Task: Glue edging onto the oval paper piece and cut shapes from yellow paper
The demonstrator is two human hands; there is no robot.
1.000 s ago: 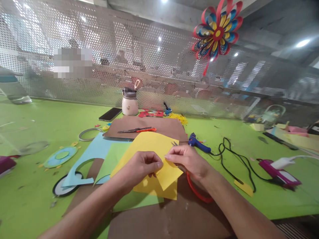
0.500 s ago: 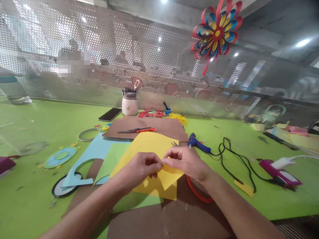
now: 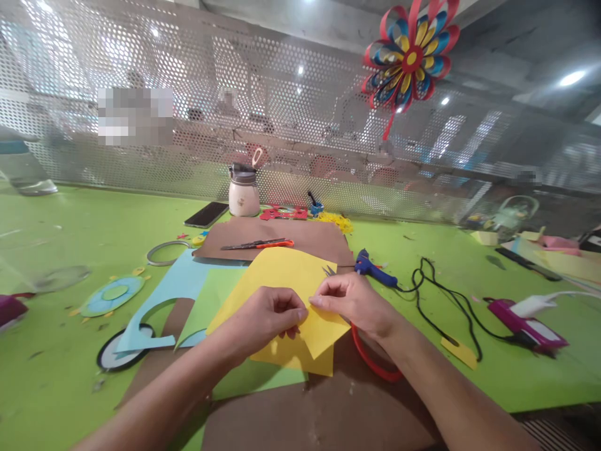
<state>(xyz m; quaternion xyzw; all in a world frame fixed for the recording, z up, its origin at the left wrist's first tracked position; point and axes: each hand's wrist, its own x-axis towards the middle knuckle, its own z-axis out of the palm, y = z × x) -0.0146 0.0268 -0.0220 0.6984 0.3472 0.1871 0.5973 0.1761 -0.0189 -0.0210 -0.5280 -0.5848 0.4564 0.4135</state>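
Over a large yellow sheet (image 3: 282,266), both hands pinch a smaller piece of yellow paper (image 3: 322,332). The thumb and fingers of my left hand (image 3: 272,313) close on its left edge. My right hand (image 3: 359,304) holds it near the top with thumb and forefinger, and the paper hangs down below. A small gap separates the two sets of fingertips. Scissors lie under my right hand; their tips poke out above it and a red handle (image 3: 375,363) shows below the wrist. Light green paper (image 3: 263,383) lies partly beneath the yellow sheet.
Brown cardboard (image 3: 291,228) carries a craft knife (image 3: 277,243). A blue glue gun (image 3: 373,270) lies right, its cord running to a purple power strip (image 3: 526,324). Cut blue paper (image 3: 183,282), a phone (image 3: 206,214) and a white bottle (image 3: 244,195) stand left and behind.
My right fingertips have shifted slightly right, so the gap between the two hands is a little wider. The left hand stays nearly in place. The camera view has moved slightly.
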